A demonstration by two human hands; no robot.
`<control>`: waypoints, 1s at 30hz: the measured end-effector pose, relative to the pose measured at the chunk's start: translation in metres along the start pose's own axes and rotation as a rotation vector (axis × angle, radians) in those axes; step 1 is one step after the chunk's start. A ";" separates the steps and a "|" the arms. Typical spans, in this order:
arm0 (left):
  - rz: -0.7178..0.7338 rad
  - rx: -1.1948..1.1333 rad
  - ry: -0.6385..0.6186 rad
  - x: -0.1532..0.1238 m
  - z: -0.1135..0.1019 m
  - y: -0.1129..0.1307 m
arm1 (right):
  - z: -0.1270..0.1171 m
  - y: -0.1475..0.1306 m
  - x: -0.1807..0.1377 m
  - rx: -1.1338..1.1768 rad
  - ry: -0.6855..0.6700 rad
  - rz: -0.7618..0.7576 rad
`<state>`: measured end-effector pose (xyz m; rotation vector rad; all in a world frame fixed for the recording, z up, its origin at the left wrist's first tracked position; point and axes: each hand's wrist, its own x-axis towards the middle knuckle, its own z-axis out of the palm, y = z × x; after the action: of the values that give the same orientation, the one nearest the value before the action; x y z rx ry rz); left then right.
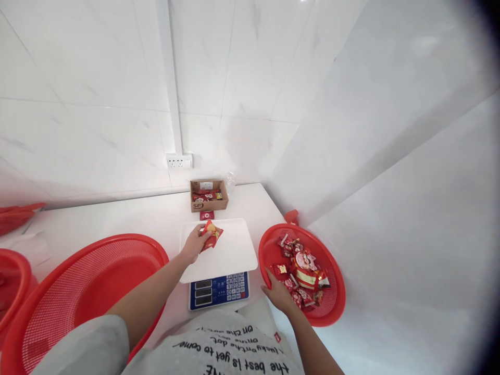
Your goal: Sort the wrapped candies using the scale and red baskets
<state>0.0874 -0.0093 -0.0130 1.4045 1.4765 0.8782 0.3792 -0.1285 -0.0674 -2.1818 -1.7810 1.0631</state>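
Note:
A small red snack packet (212,235) is pinched in my left hand (194,245), above the white weighing pan (234,255) of a digital scale. The scale's blue keypad panel (219,290) shows below the pan, and its displays look dark. My right hand (278,292) is closed on the near left rim of a red plastic basket (339,291). Inside that basket lie several red snack packets (289,245), along with a larger red and cream package (307,278).
Behind the scale stands an open cardboard box (209,207) of packets, with one dark red packet (207,215) before it. A large red basket (113,245) is at left, partly behind my arm; another red basket (23,265) sits farther left. A power socket (179,161) is on the wall.

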 end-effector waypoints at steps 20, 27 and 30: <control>-0.338 0.204 0.315 -0.110 -0.151 -0.030 | -0.001 -0.001 -0.001 -0.052 -0.015 0.027; -0.223 0.749 -0.102 -0.138 -0.089 -0.059 | -0.003 -0.005 -0.003 -0.057 0.001 0.015; -0.210 0.738 -0.289 -0.147 -0.072 -0.064 | -0.004 -0.006 -0.003 -0.068 0.006 0.022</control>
<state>-0.0080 -0.1559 -0.0282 1.7527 1.7542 -0.0361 0.3762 -0.1283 -0.0598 -2.2457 -1.8210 1.0134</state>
